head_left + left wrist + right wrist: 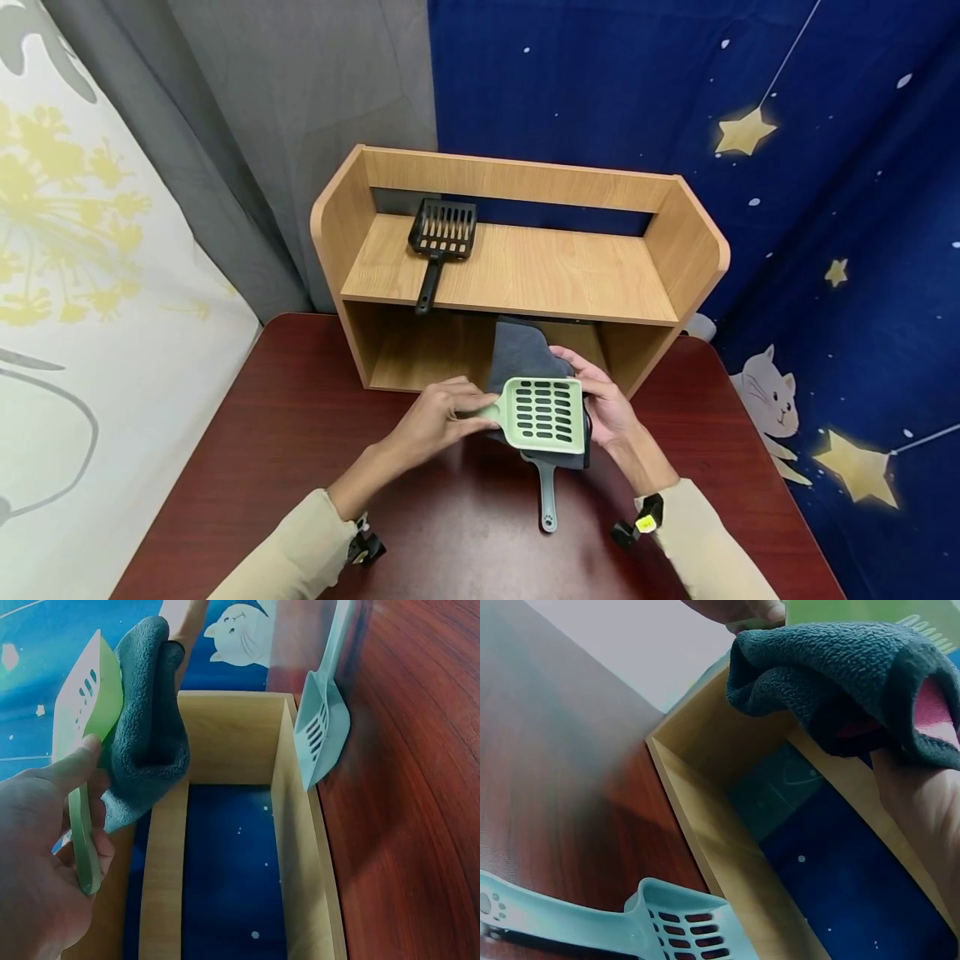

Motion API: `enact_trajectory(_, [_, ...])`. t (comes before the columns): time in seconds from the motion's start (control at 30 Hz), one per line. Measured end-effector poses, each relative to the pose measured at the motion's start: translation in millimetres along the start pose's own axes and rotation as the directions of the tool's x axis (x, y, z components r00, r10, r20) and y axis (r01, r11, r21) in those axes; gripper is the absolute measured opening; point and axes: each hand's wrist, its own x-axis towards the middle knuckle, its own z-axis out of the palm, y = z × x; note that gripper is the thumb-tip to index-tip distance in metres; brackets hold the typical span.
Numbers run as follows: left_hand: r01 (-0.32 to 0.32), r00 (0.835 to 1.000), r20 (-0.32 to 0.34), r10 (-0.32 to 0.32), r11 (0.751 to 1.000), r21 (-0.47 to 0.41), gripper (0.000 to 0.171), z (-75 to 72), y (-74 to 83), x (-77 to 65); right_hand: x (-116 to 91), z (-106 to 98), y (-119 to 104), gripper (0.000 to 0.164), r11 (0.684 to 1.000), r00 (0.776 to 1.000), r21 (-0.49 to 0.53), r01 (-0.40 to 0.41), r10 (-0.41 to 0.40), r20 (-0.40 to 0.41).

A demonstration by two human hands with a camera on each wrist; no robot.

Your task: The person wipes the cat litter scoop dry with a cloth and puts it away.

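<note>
My left hand (438, 417) pinches the handle of a pale green litter scoop (513, 417), its slotted face turned up. A dark grey cloth (521, 354) is in my right hand (611, 408), up against the back of the scoop. In the right wrist view the fluffy cloth (817, 667) drapes over the right fingers and hides most of them. Below both hands a blue-grey litter scoop (547, 496) lies on the table; its slotted head (686, 900) shows in the right wrist view, near the shelf's edge.
A two-tier wooden shelf (555, 271) stands at the back of the dark red table (300, 433). On its upper board lies a black litter scoop (430, 283), handle over the front edge. Grey and blue starry curtains (570, 75) hang behind.
</note>
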Motion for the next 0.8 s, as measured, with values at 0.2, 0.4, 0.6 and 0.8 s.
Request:
enact_trajectory(0.2, [-0.003,1.000,-0.016,0.004,0.999,0.051,0.036,-3.0,-2.8,-3.5,-9,1,-7,0.048,1.000,1.000,0.018,0.005,-0.005,-0.023])
enact_trajectory(0.4, [0.007,1.000,-0.017,-0.005,0.997,0.077,0.037,-5.7,-7.0,-7.0,-24,4,-20,0.053,1.000,0.999,0.023,0.017,-0.016,-0.032])
enact_trajectory(0.6, [0.045,0.999,-0.005,-0.045,0.995,0.090,0.036,-9.7,-9.7,-8.7,-34,9,-31,0.055,0.999,0.999,0.018,0.040,-0.040,-0.014])
enact_trajectory(0.8, [0.086,0.996,0.018,-0.090,0.985,0.147,0.036,-15.6,-10.5,-10.2,-43,14,-39,0.056,0.997,0.998,-0.066,0.035,-0.038,-0.053])
